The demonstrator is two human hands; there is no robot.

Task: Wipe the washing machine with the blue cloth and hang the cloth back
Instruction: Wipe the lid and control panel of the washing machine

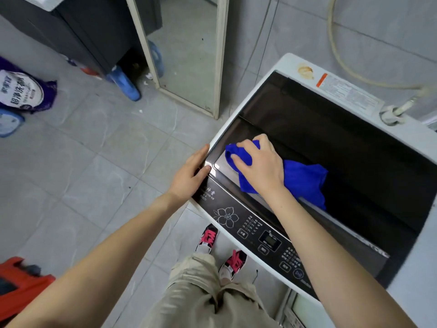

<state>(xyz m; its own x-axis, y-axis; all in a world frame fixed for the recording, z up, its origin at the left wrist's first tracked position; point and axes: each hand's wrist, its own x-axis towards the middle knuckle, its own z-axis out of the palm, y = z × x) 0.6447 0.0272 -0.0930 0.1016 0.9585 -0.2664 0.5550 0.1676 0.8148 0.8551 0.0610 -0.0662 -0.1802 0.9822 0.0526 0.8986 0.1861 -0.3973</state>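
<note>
**op:** Since my left hand (190, 172) is just flat on the washing machine (236, 129) corner, holding nothing, it's only a brace. Right hand (260, 162) is bunched on the blue cloth (305, 178), pressed on the dark lid.

**reply:** Risk I'd guess: that loose tail drags, catches the lid's edge, and the cloth slips.

On the washing machine's control panel (257, 235) in front of me, two brush-style characters, 神童, stand beside a drawn flower outline (225, 217); the small print under them, the button captions and the little display (270, 242) are too fine for me to read. The warning sticker (350, 92) with an orange edge on the machine's back rim is blurred. On the purple detergent bag (22, 91) on the floor I can make out 超净洗衣.
</note>
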